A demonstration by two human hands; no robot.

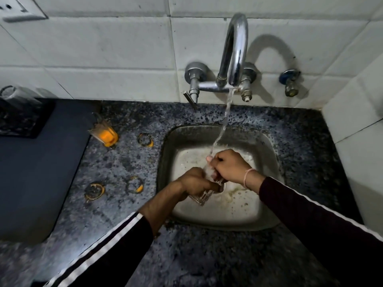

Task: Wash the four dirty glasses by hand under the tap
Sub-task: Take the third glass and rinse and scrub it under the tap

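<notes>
Over the steel sink (165,154) my left hand (194,183) grips a clear ribbed glass (204,198) around its body, tilted with its mouth up and to the right. My right hand (227,165) is curled at the glass's mouth, with its fingers inside or over the rim. Water runs from the chrome tap (236,52) in a thin stream (222,125) onto my right hand and the glass. On the counter to the left stands another glass (105,133) with orange residue at its bottom. A clear glass (14,96) stands at the far left by the wall.
Three orange-stained rings (145,139) (94,190) (134,184) mark the speckled granite counter (124,162). A dark mat (31,172) covers the counter's left part. A valve (290,81) sticks out of the tiled wall on the right, and a wall socket (18,9) is at the top left.
</notes>
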